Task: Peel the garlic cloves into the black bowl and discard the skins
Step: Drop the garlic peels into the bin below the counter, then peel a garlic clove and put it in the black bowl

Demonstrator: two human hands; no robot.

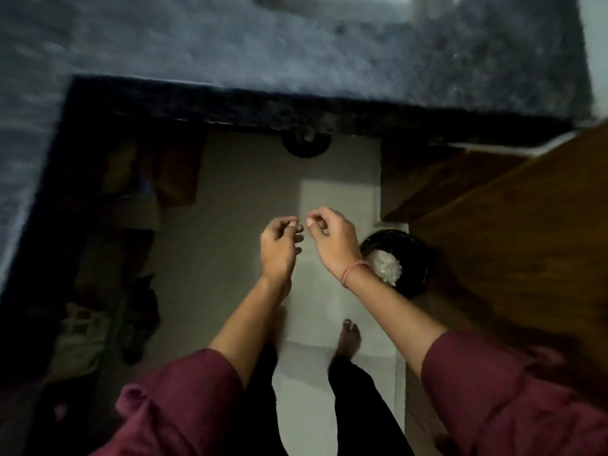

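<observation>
Sitting on floor (250,192): round black container (416,258), whitish flaky heap (386,268) inside.

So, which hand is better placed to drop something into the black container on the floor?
Probably the right. The right hand hangs next to the black container, its wrist overlapping the rim in this view; the left hand is farther away.
</observation>
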